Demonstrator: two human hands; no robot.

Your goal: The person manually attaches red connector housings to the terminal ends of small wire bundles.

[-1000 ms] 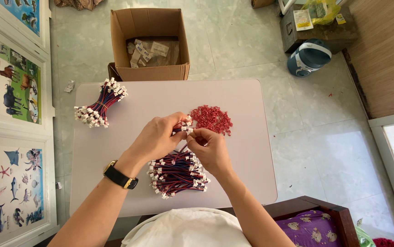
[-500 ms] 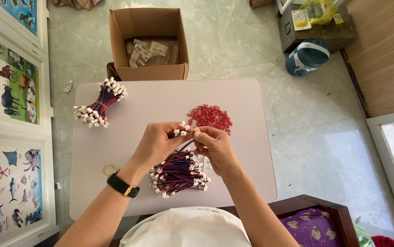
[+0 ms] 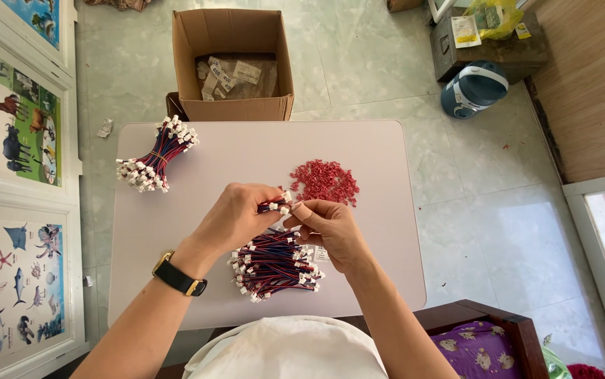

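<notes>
We are looking down at a pale tiled floor, and on it a white tabletop is carrying all the work. Beyond its far edge an open cardboard box is standing on the floor, and a blue pot with a lid is sitting off to the right.

Compared with half a second ago, our two hands are sitting in almost the same place above the middle of the tabletop; the left hand's fingers are now curling tighter around the wires, and the right hand's fingertips are pressing closer to the connector end.

On the tabletop just under our hands a loose heap of red, blue and black wire leads with white plugs is lying, nearest to us. A tied bundle of leads is resting well apart at the far left corner. A pile of small red pieces is lying just beyond our hands.

Our left hand, with a black watch on its wrist, is clenching a few short leads, their white plugs sticking out toward the right. Our right hand is pinching at those plugs with thumb and forefinger, the other fingers folded in.
</notes>
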